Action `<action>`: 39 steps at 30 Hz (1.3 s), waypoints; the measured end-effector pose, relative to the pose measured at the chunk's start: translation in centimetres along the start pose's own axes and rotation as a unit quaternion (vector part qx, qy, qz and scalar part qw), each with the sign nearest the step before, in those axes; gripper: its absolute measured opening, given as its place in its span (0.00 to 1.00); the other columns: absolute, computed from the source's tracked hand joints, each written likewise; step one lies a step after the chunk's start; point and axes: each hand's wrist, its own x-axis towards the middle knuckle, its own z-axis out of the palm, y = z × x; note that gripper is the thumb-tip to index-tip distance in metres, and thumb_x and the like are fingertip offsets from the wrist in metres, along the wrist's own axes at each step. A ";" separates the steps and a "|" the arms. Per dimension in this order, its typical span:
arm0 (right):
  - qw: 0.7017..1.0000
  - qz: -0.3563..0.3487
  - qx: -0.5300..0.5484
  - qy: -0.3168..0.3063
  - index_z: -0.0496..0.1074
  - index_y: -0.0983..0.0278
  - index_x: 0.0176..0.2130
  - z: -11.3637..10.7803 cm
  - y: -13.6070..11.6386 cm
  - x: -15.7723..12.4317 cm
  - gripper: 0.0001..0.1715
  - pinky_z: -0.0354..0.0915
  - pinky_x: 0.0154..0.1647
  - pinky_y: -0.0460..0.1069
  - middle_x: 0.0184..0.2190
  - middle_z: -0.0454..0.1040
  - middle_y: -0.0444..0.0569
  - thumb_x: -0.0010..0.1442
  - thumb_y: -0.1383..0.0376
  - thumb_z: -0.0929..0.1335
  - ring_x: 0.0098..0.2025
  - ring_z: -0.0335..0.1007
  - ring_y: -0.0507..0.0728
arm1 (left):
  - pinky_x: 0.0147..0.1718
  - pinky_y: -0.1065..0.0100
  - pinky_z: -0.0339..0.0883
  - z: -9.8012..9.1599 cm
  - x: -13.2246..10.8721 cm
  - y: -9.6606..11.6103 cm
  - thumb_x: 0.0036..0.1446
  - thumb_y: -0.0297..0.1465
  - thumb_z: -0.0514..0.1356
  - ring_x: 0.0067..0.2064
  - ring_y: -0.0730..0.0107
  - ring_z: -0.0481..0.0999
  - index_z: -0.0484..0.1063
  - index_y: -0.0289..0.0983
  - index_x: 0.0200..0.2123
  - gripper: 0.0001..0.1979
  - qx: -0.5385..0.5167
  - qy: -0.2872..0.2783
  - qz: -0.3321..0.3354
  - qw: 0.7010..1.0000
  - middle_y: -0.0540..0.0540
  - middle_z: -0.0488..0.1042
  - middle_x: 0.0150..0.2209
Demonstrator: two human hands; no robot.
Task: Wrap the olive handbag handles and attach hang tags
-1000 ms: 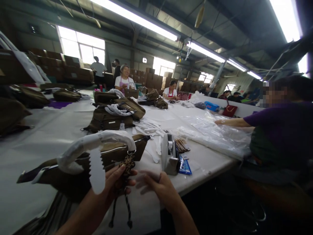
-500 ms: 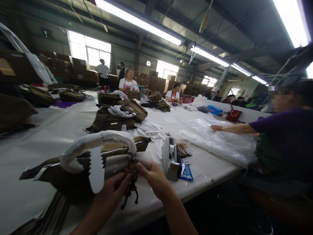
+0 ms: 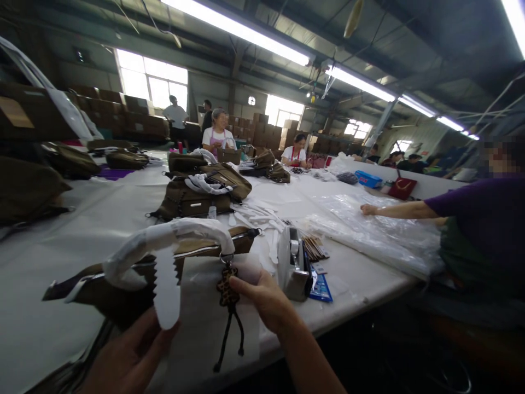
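A dark olive handbag (image 3: 123, 298) lies in front of me, its handle (image 3: 164, 235) wrapped in white padding. A white notched strip (image 3: 167, 290) hangs from the handle. From a ring by the handle's right end dangles a leopard-patterned charm (image 3: 227, 285) with two dark cords. My right hand (image 3: 268, 298) pinches the charm at its right edge, thumb in front. Behind the charm spreads a thin white sheet (image 3: 205, 323), partly over the right fingers. My left hand (image 3: 137, 347) is closed at the sheet's left edge, its fingertips partly hidden by the strip.
Right of the bag stands a tape dispenser (image 3: 294, 268), with a blue packet (image 3: 320, 287) and brown tags (image 3: 315, 248) beside it. More wrapped bags (image 3: 197, 200) and loose white strips (image 3: 262, 216) lie beyond. At the right, a co-worker's hand (image 3: 369, 209) touches clear plastic sheets (image 3: 361, 241).
My left hand has let go of the charm and moved left and down to the sheet's edge. The sheet now shows wider behind the charm. My right hand still holds the charm.
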 end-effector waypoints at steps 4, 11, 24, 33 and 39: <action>0.999 -0.009 -0.030 0.012 0.82 0.64 0.50 0.4 -0.3 -0.3 0.26 0.69 0.60 0.58 0.46 0.83 0.52 0.57 0.53 0.78 0.51 0.79 0.64 | 0.56 0.49 0.73 1.8 1.2 2.3 0.46 0.61 0.66 0.53 0.39 0.80 0.83 0.46 0.39 0.28 -0.143 -0.121 -0.039 0.982 0.43 0.86 0.40; 0.956 -0.104 -0.261 0.080 0.81 0.61 0.50 0.4 -0.3 -0.5 0.19 0.69 0.58 0.58 0.48 0.82 0.50 0.63 0.54 0.74 0.52 0.77 0.65 | 0.68 0.46 0.56 5.2 2.3 4.8 0.56 0.50 0.67 0.64 0.45 0.72 0.80 0.39 0.52 0.26 -0.206 -0.163 0.004 0.965 0.39 0.80 0.56; 0.983 -0.114 -0.067 0.125 0.79 0.59 0.52 0.7 2.9 -1.0 0.24 0.70 0.55 0.53 0.49 0.81 0.49 0.66 0.47 0.70 0.52 0.76 0.63 | 0.70 0.46 0.51 5.3 2.4 3.9 0.59 0.47 0.62 0.67 0.43 0.68 0.75 0.37 0.58 0.28 -0.112 -0.093 0.124 0.982 0.39 0.75 0.62; 0.918 -0.167 -0.241 0.267 0.77 0.64 0.39 2.7 5.3 -0.2 0.20 0.68 0.36 0.48 0.33 0.78 0.49 0.64 0.50 0.71 0.34 0.72 0.57 | 0.60 0.50 0.69 5.0 1.8 4.6 0.69 0.46 0.49 0.62 0.46 0.75 0.72 0.36 0.61 0.27 0.036 -0.113 0.189 0.975 0.36 0.79 0.57; 0.945 -0.131 -0.145 0.263 0.68 0.63 0.27 4.0 6.0 -0.1 0.26 0.58 0.25 0.46 0.21 0.65 0.40 0.61 0.46 0.73 0.24 0.58 0.50 | 0.44 0.55 0.80 4.6 1.7 4.6 0.72 0.36 0.49 0.46 0.50 0.85 0.72 0.35 0.61 0.21 0.242 0.044 0.305 0.920 0.38 0.83 0.51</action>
